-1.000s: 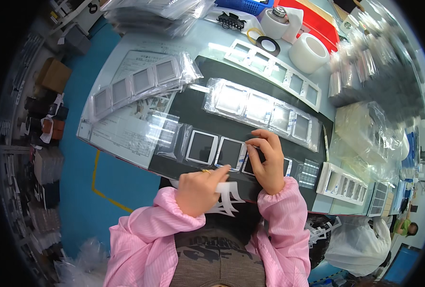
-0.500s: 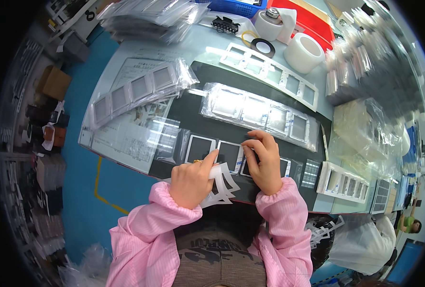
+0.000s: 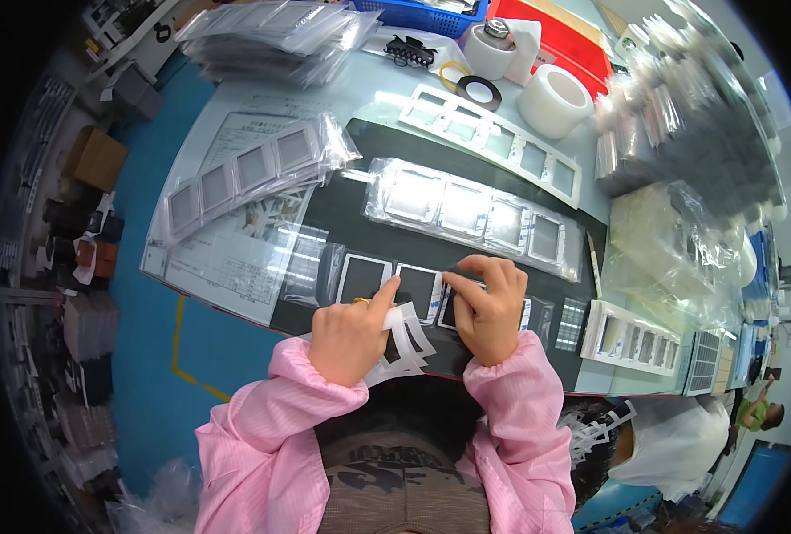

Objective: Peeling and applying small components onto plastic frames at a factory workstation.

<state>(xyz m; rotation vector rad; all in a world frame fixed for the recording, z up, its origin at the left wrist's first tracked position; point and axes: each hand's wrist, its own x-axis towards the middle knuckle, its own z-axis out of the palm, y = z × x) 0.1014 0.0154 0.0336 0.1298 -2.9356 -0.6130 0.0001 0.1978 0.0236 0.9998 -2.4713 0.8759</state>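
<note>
My left hand (image 3: 351, 336) holds a bunch of white cut-out paper frames (image 3: 404, 343), their ends hanging toward the table's front edge. Its index finger stretches out to the side of a white rectangular frame (image 3: 420, 291) in a clear plastic strip (image 3: 328, 271) lying on a black mat (image 3: 360, 233). At that frame's right edge, the fingertips of my right hand (image 3: 491, 307) are pinched together. Whatever lies between them is too small to make out. Another white frame in the strip is partly covered by my right hand.
Beyond my hands lies a bagged row of frames (image 3: 475, 209), with a white frame strip (image 3: 493, 138) farther back. Bagged frames (image 3: 244, 173) lie left; a frame stack (image 3: 631, 343) sits right. Tape rolls (image 3: 555, 100), a red bin (image 3: 555, 44) and plastic bags (image 3: 680, 116) line the back.
The whole view has shifted slightly, moving the table a little left. My right fingertips have drawn closer at the frame's edge. My left hand keeps its hold on the paper frames.
</note>
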